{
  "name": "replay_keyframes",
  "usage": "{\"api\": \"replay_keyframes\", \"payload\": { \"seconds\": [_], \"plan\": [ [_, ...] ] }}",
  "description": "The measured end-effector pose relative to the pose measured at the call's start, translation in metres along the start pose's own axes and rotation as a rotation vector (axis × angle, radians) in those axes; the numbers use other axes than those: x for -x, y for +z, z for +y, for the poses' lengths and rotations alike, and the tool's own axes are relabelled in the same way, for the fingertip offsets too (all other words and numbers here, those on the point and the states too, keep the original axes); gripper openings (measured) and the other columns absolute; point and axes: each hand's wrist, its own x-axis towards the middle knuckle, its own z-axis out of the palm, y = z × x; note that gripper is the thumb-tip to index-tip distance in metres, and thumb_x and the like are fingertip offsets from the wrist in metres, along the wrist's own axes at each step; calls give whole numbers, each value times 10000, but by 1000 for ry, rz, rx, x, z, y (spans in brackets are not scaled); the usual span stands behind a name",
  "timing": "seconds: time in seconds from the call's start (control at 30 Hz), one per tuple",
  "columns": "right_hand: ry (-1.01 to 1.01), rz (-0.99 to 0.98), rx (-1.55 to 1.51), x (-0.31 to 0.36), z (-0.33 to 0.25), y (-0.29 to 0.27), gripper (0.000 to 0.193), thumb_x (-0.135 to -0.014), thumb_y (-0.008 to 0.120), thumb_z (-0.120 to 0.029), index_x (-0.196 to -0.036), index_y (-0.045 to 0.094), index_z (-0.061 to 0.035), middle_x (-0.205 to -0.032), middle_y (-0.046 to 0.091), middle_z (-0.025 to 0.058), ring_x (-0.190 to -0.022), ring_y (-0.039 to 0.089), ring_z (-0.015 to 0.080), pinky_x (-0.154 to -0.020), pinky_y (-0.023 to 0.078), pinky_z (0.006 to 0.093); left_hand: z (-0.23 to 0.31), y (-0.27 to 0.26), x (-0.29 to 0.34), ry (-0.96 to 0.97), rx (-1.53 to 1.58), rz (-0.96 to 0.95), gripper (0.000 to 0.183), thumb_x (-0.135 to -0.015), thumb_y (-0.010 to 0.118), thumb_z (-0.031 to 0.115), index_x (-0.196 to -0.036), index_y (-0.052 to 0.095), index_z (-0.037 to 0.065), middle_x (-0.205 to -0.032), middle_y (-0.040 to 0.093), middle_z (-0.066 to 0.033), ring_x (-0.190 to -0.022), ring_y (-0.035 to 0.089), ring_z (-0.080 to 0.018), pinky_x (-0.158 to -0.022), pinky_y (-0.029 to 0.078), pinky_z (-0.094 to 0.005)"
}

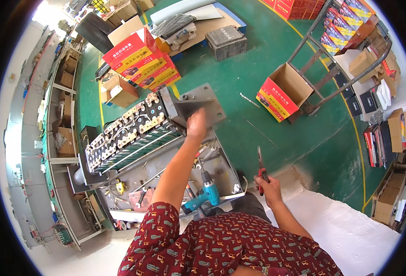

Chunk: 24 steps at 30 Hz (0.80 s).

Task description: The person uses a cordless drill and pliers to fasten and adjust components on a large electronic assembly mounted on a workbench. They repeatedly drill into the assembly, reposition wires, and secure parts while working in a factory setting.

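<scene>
My left hand [196, 123] reaches forward to the near edge of a grey metal plate [203, 99] at the end of a metal tray [226, 172]; whether the fingers grip the plate I cannot tell. My right hand [268, 188] is closed on the red handles of a pair of pliers [261, 168], jaws pointing up, held off to the right of the tray. A long battery pack [129, 135] with wired cells and copper terminals lies to the left of my left arm. A teal cordless drill [206, 193] lies in the tray beneath that arm.
Red-and-yellow cartons [143, 60] are stacked behind the pack, and an open one [283, 92] stands on the green floor. A metal cart frame [336, 69] with boxes is at the right. Shelving [58, 115] lines the left. A white surface [350, 230] lies by my right side.
</scene>
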Motion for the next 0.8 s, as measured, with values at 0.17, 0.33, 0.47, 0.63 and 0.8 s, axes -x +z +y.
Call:
{"api": "replay_keyframes", "payload": {
  "seconds": [0.17,0.33,0.47,0.63,0.8],
  "plan": [
    [73,-313,-94,-9,-27,22,324,-943,734,-214,-1159,705,26,-1004,726,55,-819,658,104,-736,541,261,38,-25,77,-400,643,67,211,-993,664,213,-941,674,9,-765,663,-96,-644,607,-136,-586,513,-320],
    [196,-606,-12,-13,-31,45,395,-944,739,-255,-1234,681,8,-1066,722,70,-861,653,101,-786,530,256,44,-41,149,-661,1330,11,203,-998,680,182,-1050,685,-14,-857,681,-38,-702,621,-112,-664,549,-278],
    [215,-670,25,-4,-33,64,364,-990,679,-170,-1302,617,6,-1200,677,111,-1121,663,204,-934,547,360,39,-78,171,-665,1411,-89,344,-1000,650,110,-1302,626,-53,-1070,714,-97,-919,694,-152,-844,591,-276],
    [235,-754,24,21,-36,89,452,-1008,660,-248,-1352,589,37,-1267,667,152,-1130,673,259,-969,550,410,21,-112,182,-668,1504,-189,218,-989,687,133,-1161,686,-1,-1036,727,-83,-847,681,-122,-811,590,-260],
    [233,-771,69,40,-26,118,452,-1011,650,-246,-1357,580,37,-1266,672,167,-1118,679,258,-926,572,399,-9,-136,195,-649,1485,-396,200,-976,709,174,-1113,704,29,-958,712,-23,-859,668,-115,-789,582,-284]
  ]
}}
